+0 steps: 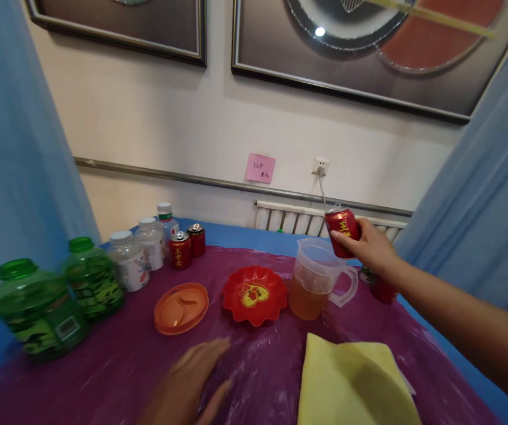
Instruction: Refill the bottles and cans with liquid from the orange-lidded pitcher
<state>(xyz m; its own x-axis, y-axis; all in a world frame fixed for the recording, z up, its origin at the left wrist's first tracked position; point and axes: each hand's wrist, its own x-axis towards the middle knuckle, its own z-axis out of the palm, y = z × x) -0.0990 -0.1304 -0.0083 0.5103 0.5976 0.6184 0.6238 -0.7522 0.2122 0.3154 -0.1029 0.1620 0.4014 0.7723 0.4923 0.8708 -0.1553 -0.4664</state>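
My right hand (373,247) grips a red drink can (343,230), held tilted just above the rim of a clear plastic pitcher (315,277) that is partly filled with amber liquid. My left hand (187,383) lies flat and open on the purple table cover (116,366) near the front edge, fingers stretched forward. A red scalloped dish (255,294) sits left of the pitcher, and an orange lid-like plate (182,307) lies left of that.
Two green jars (39,310) stand at the left, with white-capped bottles (130,260) and two red cans (180,249) behind them. A yellow cloth (351,381) lies at the front right. Another red can (383,290) sits behind my right forearm. Blue curtains hang on both sides.
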